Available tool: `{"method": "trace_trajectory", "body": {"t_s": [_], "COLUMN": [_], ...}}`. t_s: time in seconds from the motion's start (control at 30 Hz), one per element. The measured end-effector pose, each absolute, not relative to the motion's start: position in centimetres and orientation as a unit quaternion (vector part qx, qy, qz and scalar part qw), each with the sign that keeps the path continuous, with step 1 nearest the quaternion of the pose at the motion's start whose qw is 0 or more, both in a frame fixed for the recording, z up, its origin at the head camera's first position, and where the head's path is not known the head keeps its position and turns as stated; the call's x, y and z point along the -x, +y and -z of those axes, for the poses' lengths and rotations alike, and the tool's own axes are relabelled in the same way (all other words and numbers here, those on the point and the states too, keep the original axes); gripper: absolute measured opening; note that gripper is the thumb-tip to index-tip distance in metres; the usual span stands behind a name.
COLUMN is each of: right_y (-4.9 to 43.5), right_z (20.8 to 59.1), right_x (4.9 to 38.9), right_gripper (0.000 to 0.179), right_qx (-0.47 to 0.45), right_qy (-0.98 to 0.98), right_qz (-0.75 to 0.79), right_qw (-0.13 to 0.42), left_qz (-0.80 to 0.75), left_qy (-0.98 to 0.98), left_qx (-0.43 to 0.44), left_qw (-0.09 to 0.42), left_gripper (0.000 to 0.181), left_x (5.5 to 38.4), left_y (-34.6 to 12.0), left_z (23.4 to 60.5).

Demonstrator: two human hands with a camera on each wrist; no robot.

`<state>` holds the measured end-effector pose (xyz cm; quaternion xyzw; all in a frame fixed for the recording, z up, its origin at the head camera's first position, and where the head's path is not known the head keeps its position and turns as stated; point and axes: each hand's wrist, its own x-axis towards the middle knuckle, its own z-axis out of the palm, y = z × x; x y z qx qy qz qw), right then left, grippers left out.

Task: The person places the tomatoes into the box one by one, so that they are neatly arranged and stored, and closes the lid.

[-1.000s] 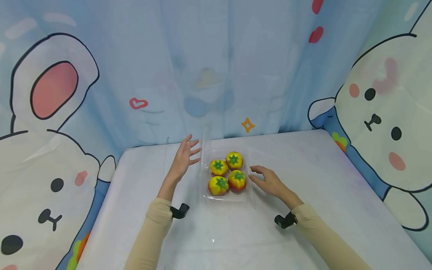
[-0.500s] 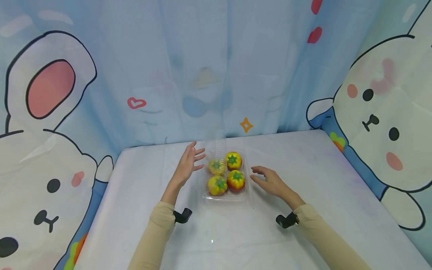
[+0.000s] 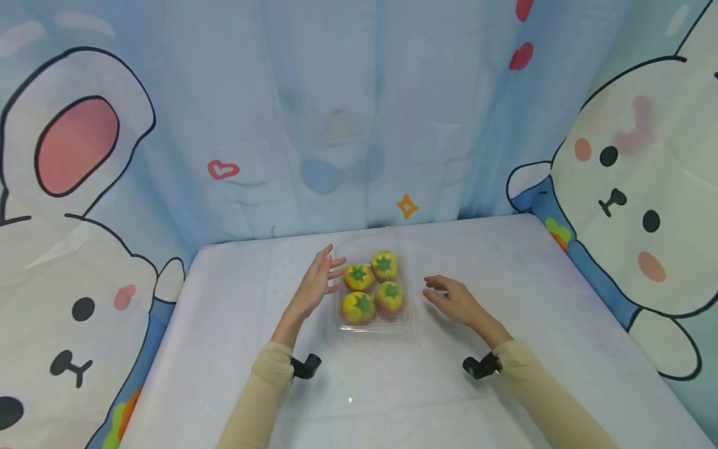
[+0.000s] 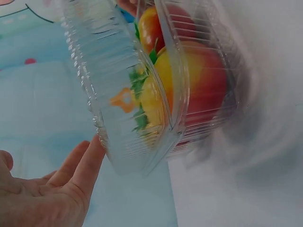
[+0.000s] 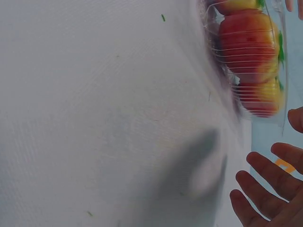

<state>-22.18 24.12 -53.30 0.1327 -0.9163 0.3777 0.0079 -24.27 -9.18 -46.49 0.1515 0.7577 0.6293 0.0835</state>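
A clear plastic clamshell box (image 3: 373,328) stands on the table with several yellow-and-red fruits (image 3: 358,308) inside, each with a green star-shaped leafy top; they look like tomatoes or persimmons. Its clear hinged lid (image 4: 97,61) leans over the fruits, still at an angle to the base in the left wrist view. My left hand (image 3: 316,280) is at the box's left side, fingers extended, fingertips touching the lid's edge. Apart from the box, on its right, my right hand (image 3: 457,302) hovers with loosely bent fingers and nothing in it.
A white cloth covers the table (image 3: 224,349). Small green bits (image 5: 163,18) lie on it in the right wrist view. Behind hangs a blue curtain (image 3: 252,93) printed with cartoon animals.
The lid has swung from upright at the box's left over the fruits to the right. My left hand has followed it, right and slightly down; my right hand has shifted slightly right.
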Motion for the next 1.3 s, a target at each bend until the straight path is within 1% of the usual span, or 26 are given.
{"method": "trace_trajectory", "body": {"t_s": [0.2,0.37,0.6,0.77,0.93,1.0,1.3], "right_y": [24.4,24.4,24.3,24.3,24.3,24.1,22.7], "right_z": [53.7,53.7,54.0,54.0,53.8,53.8,53.8], "right_x": [22.0,21.7,21.1,20.6,20.1,19.8,18.1], "right_gripper": [0.041,0.04,0.04,0.037,0.037,0.037,0.042], "right_qx": [-0.124,-0.12,-0.123,-0.132,-0.137,-0.143,-0.158], "right_qy": [-0.916,-0.915,-0.915,-0.913,-0.91,-0.907,-0.89], "right_qz": [-0.382,-0.385,-0.385,-0.385,-0.391,-0.396,-0.427], "right_qw": [0.007,0.007,-0.01,0.004,0.009,0.009,-0.001], "left_qz": [-0.629,-0.621,-0.607,-0.594,-0.56,-0.539,-0.472], "left_qy": [0.757,0.764,0.773,0.78,0.803,0.817,0.852], "left_qx": [-0.157,-0.155,-0.159,-0.174,-0.182,-0.185,-0.214], "left_qw": [0.082,0.081,0.091,0.094,0.091,0.085,0.072], "left_gripper": [0.063,0.058,0.057,0.055,0.056,0.057,0.062], "left_x": [24.2,24.2,24.1,23.7,23.8,24.0,23.7], "left_y": [-8.9,-8.6,-8.2,-8.0,-7.8,-7.6,-7.1], "left_z": [46.5,46.4,46.4,45.6,45.7,46.3,46.6]}}
